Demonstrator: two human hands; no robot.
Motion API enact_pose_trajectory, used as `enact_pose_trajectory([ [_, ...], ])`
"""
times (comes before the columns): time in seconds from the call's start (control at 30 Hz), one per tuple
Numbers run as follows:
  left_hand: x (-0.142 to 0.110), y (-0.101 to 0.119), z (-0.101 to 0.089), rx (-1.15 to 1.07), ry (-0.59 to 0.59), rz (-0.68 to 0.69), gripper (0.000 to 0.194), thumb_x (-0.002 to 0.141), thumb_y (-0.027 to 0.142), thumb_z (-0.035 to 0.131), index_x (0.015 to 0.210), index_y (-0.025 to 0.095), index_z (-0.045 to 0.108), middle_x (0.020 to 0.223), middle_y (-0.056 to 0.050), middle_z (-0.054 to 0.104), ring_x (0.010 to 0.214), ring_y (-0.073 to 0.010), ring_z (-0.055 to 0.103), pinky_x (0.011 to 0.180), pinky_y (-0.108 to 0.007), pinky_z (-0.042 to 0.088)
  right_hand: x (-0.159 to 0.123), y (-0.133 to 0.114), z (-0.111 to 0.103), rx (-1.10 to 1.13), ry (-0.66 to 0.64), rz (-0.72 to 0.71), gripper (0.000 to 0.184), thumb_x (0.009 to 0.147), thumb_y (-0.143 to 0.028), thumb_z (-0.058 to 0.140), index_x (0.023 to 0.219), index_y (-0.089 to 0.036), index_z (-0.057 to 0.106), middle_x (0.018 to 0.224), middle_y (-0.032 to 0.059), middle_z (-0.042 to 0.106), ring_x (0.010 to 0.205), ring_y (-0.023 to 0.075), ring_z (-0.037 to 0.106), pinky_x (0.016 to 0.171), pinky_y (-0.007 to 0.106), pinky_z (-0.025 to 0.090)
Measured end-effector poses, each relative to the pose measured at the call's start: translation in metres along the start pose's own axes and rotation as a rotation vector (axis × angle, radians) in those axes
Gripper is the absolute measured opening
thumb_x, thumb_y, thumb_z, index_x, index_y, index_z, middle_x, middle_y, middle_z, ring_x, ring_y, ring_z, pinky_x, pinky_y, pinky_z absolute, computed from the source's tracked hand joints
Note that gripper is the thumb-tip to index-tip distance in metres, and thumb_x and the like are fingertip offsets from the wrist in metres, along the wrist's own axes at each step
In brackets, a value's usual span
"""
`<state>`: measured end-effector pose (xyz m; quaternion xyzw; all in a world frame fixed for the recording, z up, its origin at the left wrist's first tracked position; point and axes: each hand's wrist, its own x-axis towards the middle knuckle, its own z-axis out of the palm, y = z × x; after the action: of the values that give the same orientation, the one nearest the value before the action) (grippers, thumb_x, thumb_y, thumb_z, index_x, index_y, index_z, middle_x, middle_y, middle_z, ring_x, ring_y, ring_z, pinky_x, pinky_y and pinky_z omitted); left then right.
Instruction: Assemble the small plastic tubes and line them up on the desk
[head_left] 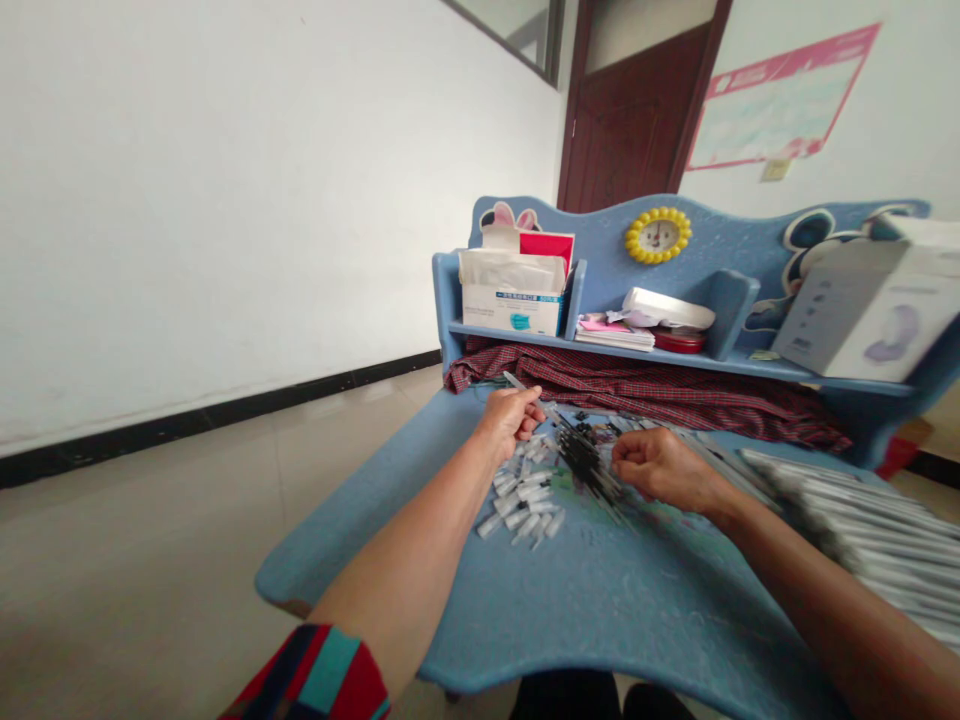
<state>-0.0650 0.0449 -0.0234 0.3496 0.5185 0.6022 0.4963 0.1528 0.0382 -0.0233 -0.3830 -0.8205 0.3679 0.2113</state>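
My left hand is closed around a thin translucent pen barrel, whose end sticks out above the thumb. To the right, my right hand has its fingers curled together; what they hold, if anything, is hidden. Between the hands lies a bundle of dark pen refills. Several whitish translucent pen caps are scattered on the blue desk below my left hand. Small black parts lie behind the refills.
Many pale pen-like sticks lie at the right, partly behind my right forearm. A checked cloth runs beneath the shelf. The shelf bears a mask box, papers, a red tin and a white carton.
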Motion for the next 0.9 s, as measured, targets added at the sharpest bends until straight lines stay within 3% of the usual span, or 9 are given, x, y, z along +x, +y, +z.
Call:
enact_pose_trajectory([
  [0.33,-0.015,-0.001,0.024,-0.110,-0.196,-0.174,0.024,0.077,0.026,0.059,0.061,0.013,0.050,0.049,-0.003,0.056,0.029,-0.0031,0.035,0.031,-0.015,0.019,0.006,-0.008,0.013,0.144,0.287,-0.080,0.027,0.077,-0.042,0.050,0.068,-0.016,0.052,0.043,-0.0041,0.047,0.037,0.0069,0.039,0.038,0.019,0.029],
  [0.5,-0.023,0.002,0.033,-0.199,-0.270,-0.215,0.024,0.080,0.024,0.056,0.061,0.011,0.052,0.049,-0.003,0.056,0.029,-0.0023,0.035,0.030,-0.015,0.019,0.006,0.000,-0.002,0.123,0.442,-0.107,0.040,0.081,-0.053,0.043,0.064,-0.017,0.050,0.043,-0.0026,0.049,0.036,0.0075,0.041,0.038,0.019,0.031],
  [0.6,-0.022,0.006,0.031,-0.279,-0.237,-0.215,0.026,0.081,0.022,0.055,0.059,0.011,0.049,0.049,-0.004,0.056,0.029,-0.0017,0.035,0.030,-0.014,0.019,0.005,0.008,-0.021,-0.030,0.365,0.013,0.034,0.081,-0.045,0.045,0.067,-0.016,0.054,0.041,-0.0029,0.049,0.035,0.0078,0.041,0.037,0.019,0.029],
  [0.73,-0.018,0.010,0.026,-0.367,-0.190,-0.200,0.024,0.083,0.020,0.052,0.060,0.012,0.047,0.050,-0.004,0.057,0.030,-0.0016,0.034,0.030,-0.013,0.020,0.004,0.021,-0.038,-0.440,0.100,0.128,0.015,0.074,-0.024,0.052,0.071,-0.016,0.065,0.046,-0.0018,0.054,0.043,0.0088,0.049,0.046,0.019,0.034],
  [0.9,-0.019,0.012,0.025,-0.377,-0.196,-0.202,0.023,0.083,0.021,0.051,0.062,0.012,0.047,0.050,-0.004,0.057,0.030,-0.0019,0.035,0.030,-0.013,0.021,0.004,0.024,-0.034,-0.822,-0.034,0.139,0.025,0.069,-0.020,0.054,0.087,-0.023,0.071,0.081,0.0046,0.069,0.072,0.0168,0.061,0.061,0.024,0.038],
])
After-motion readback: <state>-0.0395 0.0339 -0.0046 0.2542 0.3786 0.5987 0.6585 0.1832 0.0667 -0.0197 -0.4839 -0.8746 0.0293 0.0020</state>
